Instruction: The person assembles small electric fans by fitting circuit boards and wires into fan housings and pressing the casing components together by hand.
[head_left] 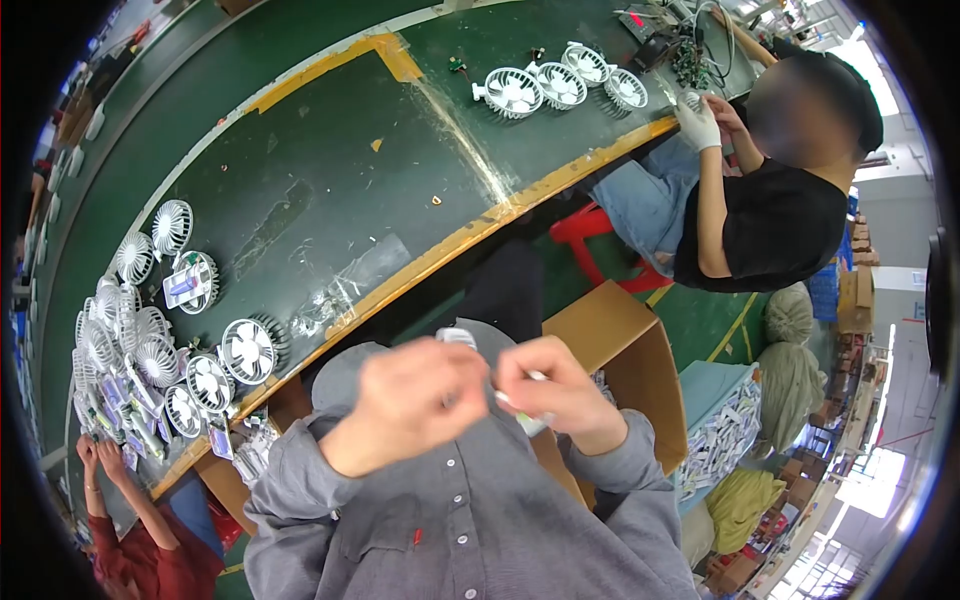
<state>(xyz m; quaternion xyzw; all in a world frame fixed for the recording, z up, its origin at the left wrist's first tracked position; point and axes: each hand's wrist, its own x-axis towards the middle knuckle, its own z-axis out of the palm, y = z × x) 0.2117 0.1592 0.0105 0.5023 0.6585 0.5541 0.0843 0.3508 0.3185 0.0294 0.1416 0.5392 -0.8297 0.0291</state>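
My left hand is raised in front of my chest, smeared by motion, with its fingers curled closed. A small grey-white part shows just above its knuckles; whether the fingers grip it is unclear. Close beside it, my right hand is pinched around a small white piece whose kind I cannot make out. Something white and green shows under the right hand, partly hidden. Both hands are over my lap, off the table's edge.
On the green table, white fan heads pile up at left; several more fans lie near a co-worker at right. Another person's hands reach into the left pile. An open cardboard box stands beside me.
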